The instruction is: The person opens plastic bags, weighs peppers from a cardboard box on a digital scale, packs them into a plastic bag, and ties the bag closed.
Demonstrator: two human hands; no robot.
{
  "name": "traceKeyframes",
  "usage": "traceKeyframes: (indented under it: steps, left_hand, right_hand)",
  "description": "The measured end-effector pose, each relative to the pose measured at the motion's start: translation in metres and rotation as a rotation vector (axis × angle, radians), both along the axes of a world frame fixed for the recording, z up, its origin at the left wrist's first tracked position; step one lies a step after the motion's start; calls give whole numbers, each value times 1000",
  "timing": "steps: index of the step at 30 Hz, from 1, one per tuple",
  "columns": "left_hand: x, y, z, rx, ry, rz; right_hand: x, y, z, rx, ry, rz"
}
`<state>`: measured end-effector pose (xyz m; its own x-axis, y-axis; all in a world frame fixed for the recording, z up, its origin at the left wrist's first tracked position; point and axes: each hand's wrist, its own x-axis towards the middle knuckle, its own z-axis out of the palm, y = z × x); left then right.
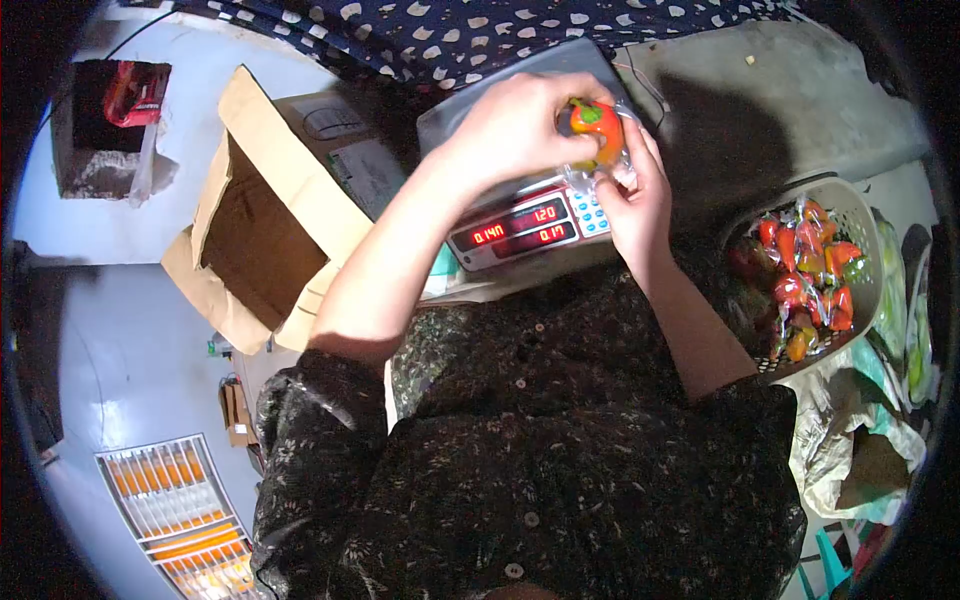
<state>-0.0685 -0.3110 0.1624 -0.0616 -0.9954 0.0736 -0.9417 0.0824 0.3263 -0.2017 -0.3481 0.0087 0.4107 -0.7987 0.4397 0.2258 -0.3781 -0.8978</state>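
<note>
A red-orange bell pepper (603, 128) with a green stem is held up over the weighing scale (450, 128), clear plastic film around it. My left hand (520, 122) reaches across from the left, its fingers and thumb closed on the pepper's near side. From the right, my right hand (640, 200) grips the pepper and the film, thumb below and fingers behind. Part of the pepper is hidden by my fingers. Red digits glow on the scale's display panel (515, 228), with blue keys beside it.
Right of me stands a basket (868, 250) holding several wrapped red and orange peppers (800, 250). Bagged green vegetables (915, 340) lie beyond it, above a crumpled plastic bag (840, 440). An open cardboard box (270, 220) is on the left. A patterned dark cloth (420, 35) hangs behind the scale.
</note>
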Motion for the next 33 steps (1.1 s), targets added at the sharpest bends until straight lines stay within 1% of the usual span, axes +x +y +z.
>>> traceKeyframes:
  steps: [4,8,12,13,15,17,18,21,24,25,26,27,29,30,31,33]
  left_hand:
    - [2,-8,10,-19,-133,-67]
    - [-4,6,36,-36,-257,90]
    - [-14,18,24,-7,-237,58]
    - [-16,16,7,-76,-242,-29]
    - [-17,12,-14,129,-320,5]
    - [-2,13,-38,406,-555,-34]
    - [-3,16,-43,405,-537,23]
    - [-8,17,-50,394,-716,76]
    - [5,28,-30,258,-569,114]
    - [8,37,-17,107,-430,84]
    - [11,49,-4,-39,-289,55]
    - [15,63,7,-185,-151,24]
    - [16,100,22,-399,121,148]
    - [13,121,23,-392,298,265]
    - [20,138,-4,-442,558,313]
    - [-6,173,-19,-268,1050,461]
  right_hand:
    - [0,2,12,29,-24,9]
    - [0,3,19,42,-69,0]
    - [-2,7,16,-74,72,-70]
    - [0,9,13,-106,99,-95]
    - [1,14,16,-175,143,-108]
    - [-2,15,28,-259,184,-96]
    - [1,15,26,-312,165,-117]
    - [5,20,31,-370,189,-140]
    - [3,21,55,-208,243,-67]
    - [0,22,61,-144,264,-40]
    - [1,17,59,-61,201,27]
    - [-2,17,65,4,192,64]
    - [-5,19,84,129,163,135]
    - [-4,25,91,155,80,118]
    - [-5,32,100,194,49,180]
    - [-12,53,122,275,0,303]
